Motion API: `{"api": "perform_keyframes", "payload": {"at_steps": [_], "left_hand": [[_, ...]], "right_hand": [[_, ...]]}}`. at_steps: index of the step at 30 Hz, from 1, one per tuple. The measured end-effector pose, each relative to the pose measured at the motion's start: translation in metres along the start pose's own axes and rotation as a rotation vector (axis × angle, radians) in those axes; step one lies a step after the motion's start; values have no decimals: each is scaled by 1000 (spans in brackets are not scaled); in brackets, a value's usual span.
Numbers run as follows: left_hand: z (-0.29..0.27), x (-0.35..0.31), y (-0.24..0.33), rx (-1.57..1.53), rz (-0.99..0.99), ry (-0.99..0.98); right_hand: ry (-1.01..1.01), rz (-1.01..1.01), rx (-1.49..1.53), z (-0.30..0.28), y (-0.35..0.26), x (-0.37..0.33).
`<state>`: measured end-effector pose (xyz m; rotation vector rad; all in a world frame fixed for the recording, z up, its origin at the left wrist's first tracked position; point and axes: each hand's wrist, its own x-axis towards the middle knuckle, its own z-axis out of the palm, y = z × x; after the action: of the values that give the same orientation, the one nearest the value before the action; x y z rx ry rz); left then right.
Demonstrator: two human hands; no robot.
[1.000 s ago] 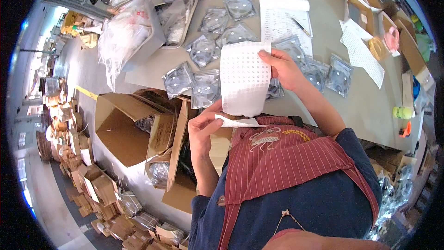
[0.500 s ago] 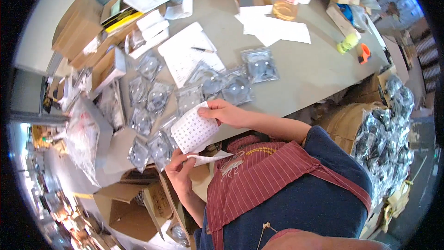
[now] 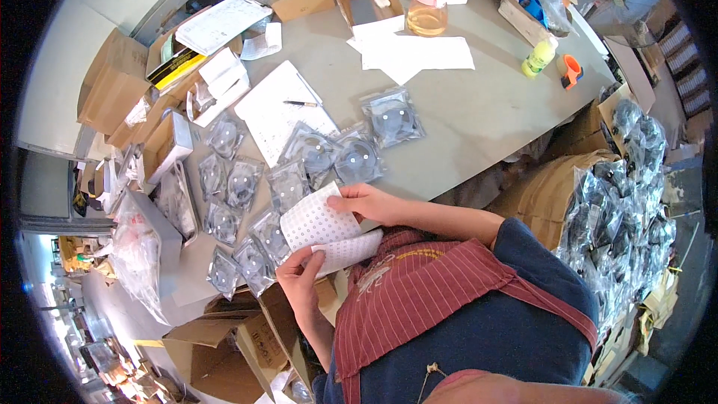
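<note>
Both hands hold a white sheet of small round stickers (image 3: 315, 224) over the table's near edge. My right hand (image 3: 368, 203) pinches its upper right edge between thumb and fingers. Closed on the lower left edge is my left hand (image 3: 301, 278), its thumb on the paper. The sheet is bent, and its lower part curves toward my apron. Just beyond the sheet lie several clear bags with dark round parts, among them one bag (image 3: 288, 185) close to the paper and another bag (image 3: 393, 117) farther off.
Written papers with a pen (image 3: 301, 103) lie on the table (image 3: 449, 127). Farther back stand a pink-topped jug (image 3: 428, 11), a yellow-green bottle (image 3: 540, 57) and an orange tape roll (image 3: 570, 72). An open carton (image 3: 217, 352) sits below left; bagged parts (image 3: 621, 232) fill the right side.
The sheet's lower part has swung round and now shows its dotted face. My left hand has moved in closer along the lower edge. The whole view has shifted slightly.
</note>
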<state>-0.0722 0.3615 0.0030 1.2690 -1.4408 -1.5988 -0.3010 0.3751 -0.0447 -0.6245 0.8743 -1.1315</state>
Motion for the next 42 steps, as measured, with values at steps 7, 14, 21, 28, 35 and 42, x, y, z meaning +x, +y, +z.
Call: {"api": "perform_keyframes", "payload": {"at_steps": [7, 14, 21, 28, 35, 42], "left_hand": [[8, -3, 2, -12, -1, 206], [5, -14, -8, 15, 16, 329], [3, -10, -14, -79, 48, 394], [13, 9, -13, -159, 68, 366], [21, 16, -9, -99, 144, 326], [17, 9, -7, -86, 109, 334]], "right_hand": [[411, -376, -764, -140, -49, 50], [1101, -207, -1802, -295, -60, 56], [1143, -442, -1646, -287, -10, 4], [1147, -566, -1525, -263, -9, -25], [1196, -424, -1497, -253, -23, -21], [1229, -370, -1597, -274, -39, -12]]}}
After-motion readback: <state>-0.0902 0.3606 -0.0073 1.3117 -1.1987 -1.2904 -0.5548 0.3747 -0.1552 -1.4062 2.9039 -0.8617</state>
